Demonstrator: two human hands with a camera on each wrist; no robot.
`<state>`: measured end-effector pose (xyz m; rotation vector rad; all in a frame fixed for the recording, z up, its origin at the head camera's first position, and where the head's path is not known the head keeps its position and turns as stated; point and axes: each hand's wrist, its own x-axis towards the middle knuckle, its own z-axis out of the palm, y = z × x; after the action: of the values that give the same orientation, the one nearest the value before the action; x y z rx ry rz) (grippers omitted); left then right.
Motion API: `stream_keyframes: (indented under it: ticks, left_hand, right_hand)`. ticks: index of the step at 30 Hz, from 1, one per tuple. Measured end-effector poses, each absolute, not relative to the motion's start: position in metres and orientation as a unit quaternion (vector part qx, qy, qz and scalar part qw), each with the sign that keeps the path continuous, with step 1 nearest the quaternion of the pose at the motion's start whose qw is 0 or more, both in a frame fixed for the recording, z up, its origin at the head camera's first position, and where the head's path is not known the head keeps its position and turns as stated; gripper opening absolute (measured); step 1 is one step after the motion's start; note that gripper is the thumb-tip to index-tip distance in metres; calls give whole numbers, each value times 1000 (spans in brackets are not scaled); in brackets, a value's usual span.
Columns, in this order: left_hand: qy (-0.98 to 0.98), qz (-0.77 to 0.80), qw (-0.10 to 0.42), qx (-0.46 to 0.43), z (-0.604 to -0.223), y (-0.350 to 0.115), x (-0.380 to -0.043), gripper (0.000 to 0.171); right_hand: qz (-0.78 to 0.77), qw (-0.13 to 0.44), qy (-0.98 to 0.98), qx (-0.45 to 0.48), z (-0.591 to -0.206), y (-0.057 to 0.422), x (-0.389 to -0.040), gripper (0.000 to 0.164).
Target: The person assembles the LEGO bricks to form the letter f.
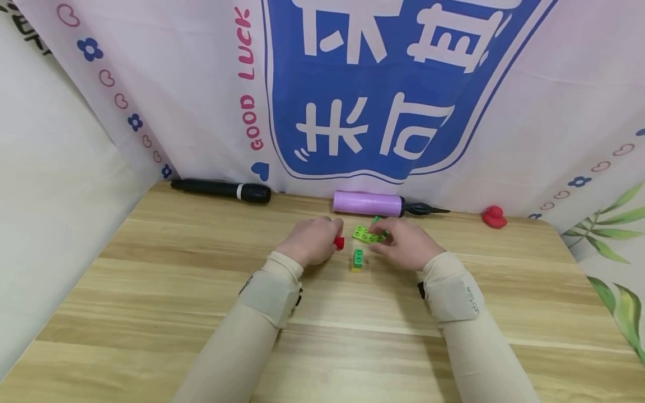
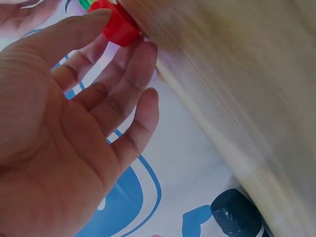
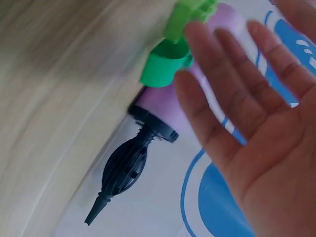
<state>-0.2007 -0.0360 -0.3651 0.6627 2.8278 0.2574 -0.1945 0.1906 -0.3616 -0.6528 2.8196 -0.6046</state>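
My left hand (image 1: 311, 239) pinches a small red toy brick (image 2: 120, 25) between thumb and fingers, low over the wooden table. The other fingers are loosely bent. Just right of it lies a lime-green studded brick (image 1: 364, 234). My right hand (image 1: 403, 242) reaches over that brick's right end, fingers spread and slightly bent. In the right wrist view a green curved, hollow piece (image 3: 165, 66) sits beside the lime brick, near the fingertips (image 3: 186, 81). Between both hands, nearer me, a green two-stud brick (image 1: 358, 257) stands on a yellow piece (image 1: 356, 270).
A purple hand pump (image 1: 368, 204) with a black nozzle lies along the table's back edge. Left of it rests a black, microphone-like object (image 1: 221, 189) with a white band. A red toy duck (image 1: 494, 217) sits at the back right. A printed cloth (image 1: 201, 101) hangs behind.
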Motion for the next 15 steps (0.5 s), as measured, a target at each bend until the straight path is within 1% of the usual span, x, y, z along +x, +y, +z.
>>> stream_keyframes:
  ticks: [3, 6, 13, 15]
  left_hand:
    - [965, 81, 108, 224, -366, -36, -201, 20]
    - [967, 73, 104, 222, -367, -37, -202, 20]
    - [968, 68, 104, 219, -367, -37, -202, 22]
    - [968, 68, 105, 220, -368, -38, -202, 23]
  right_hand:
    - [-167, 80, 958, -220, -366, 192, -195, 41]
    - [-137, 81, 962, -221, -370, 191, -195, 40]
    - [-109, 87, 969, -206, -373, 188, -194, 19]
    - [-106, 90, 969, -205, -372, 188, -194, 16]
